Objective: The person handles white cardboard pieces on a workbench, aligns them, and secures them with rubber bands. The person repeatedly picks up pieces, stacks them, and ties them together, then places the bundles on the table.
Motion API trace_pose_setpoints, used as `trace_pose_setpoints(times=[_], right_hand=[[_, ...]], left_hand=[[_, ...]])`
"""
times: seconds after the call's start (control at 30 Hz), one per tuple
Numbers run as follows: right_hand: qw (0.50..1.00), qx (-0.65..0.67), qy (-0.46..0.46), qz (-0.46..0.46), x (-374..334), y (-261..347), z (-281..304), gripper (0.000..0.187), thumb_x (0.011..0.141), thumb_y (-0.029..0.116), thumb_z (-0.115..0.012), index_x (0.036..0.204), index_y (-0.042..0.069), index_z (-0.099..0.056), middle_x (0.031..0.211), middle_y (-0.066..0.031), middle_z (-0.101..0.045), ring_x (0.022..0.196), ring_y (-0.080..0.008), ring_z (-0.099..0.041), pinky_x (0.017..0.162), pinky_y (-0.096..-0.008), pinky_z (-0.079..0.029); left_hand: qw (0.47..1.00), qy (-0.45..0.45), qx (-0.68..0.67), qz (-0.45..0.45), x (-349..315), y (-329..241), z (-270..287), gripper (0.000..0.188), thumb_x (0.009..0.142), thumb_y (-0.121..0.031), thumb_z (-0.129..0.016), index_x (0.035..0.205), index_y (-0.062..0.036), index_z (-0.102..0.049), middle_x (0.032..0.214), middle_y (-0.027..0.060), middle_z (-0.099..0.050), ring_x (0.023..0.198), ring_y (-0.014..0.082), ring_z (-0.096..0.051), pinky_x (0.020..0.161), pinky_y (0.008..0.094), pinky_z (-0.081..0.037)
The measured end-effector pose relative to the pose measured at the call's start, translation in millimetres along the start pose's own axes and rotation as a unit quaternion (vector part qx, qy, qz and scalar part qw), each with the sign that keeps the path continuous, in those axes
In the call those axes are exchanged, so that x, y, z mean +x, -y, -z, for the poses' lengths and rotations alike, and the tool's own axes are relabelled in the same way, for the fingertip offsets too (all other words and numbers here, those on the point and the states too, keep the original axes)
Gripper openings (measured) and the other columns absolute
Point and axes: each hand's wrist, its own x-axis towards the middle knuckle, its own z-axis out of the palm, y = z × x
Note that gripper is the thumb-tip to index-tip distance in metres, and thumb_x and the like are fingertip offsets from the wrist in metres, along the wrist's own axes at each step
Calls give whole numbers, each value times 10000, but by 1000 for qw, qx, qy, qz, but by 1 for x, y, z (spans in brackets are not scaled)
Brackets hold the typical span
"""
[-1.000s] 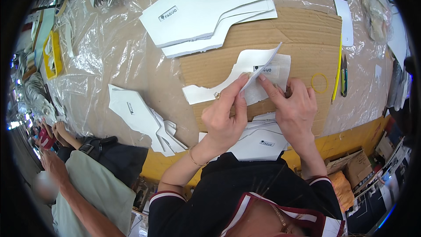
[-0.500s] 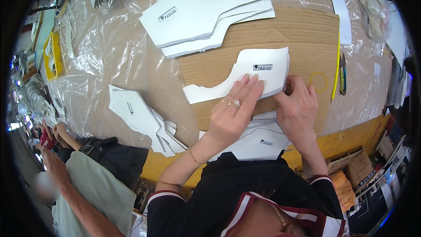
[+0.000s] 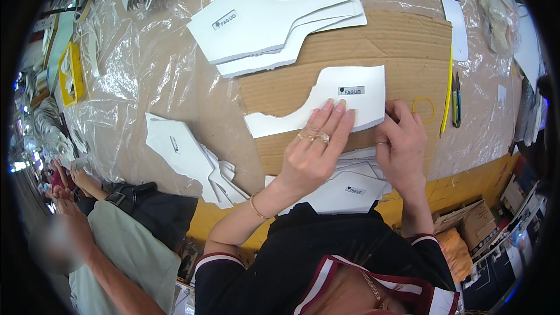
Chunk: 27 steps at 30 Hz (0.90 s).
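Observation:
A white cut shoe-upper piece [image 3: 326,87] with a small dark printed label lies on the brown cardboard sheet [image 3: 408,41]. My left hand [image 3: 318,140] rests on it with fingers stretched flat, pressing near its lower edge. At the piece's lower right corner, my right hand [image 3: 402,143] has its fingers curled and pinched together. Whatever is between those fingertips is hidden. Close to my body, below both hands, lies a pile of similar white pieces [image 3: 341,192]. A larger stack of them [image 3: 251,23] overlaps the cardboard's far left part.
Another fanned stack of white pieces [image 3: 181,146] lies to the left. A yellow rubber band [image 3: 424,109], a yellow strip [image 3: 447,99] and a dark slim tool [image 3: 456,99] are at the right. A yellow basket [image 3: 71,74] stands far left. A co-worker's arm [image 3: 116,274] is at lower left.
The piece's right edge now lies flatter, and its label faces up more squarely. My right hand has shifted slightly down and right, its fingers more curled. My left hand has barely moved.

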Motion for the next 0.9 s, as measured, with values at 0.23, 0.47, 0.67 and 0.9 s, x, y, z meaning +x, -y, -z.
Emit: trace_pose_setpoints(times=[0.23,0.47,0.67,0.9], right_hand=[[976,184,-60,-99,4,-3,-4,262,853,13,-647,1114,39,-652,855,-76,-613,711,-209,-583,619,-316,-449],[941,276,-93,-171,9,-1,-7,365,864,-12,-663,1220,26,-594,793,-32,-593,641,-89,-516,578,-224,-427],[940,273,-90,-184,11,-1,-5,381,844,-33,-667,1208,28,-574,778,-26,-593,621,-79,-512,561,-217,-421],[945,256,-81,-188,13,0,-2,352,829,-47,-667,1163,30,-583,773,-26,-599,609,-81,-513,553,-217,-418]], left_hand=[[999,8,37,-14,0,-1,-1,382,798,56,-639,1178,19,-656,1203,174,-662,1152,315,-629,967,407,-527],[996,23,77,-38,-1,-1,-1,339,847,-45,-638,1183,-15,-672,1238,149,-651,1191,326,-601,963,411,-524],[994,33,90,-50,-2,-1,-1,330,859,-59,-631,1184,-25,-676,1248,147,-647,1193,334,-598,964,419,-523],[988,53,124,-70,-2,-1,-1,327,868,-83,-613,1184,-35,-679,1250,145,-647,1189,340,-600,958,417,-527]])
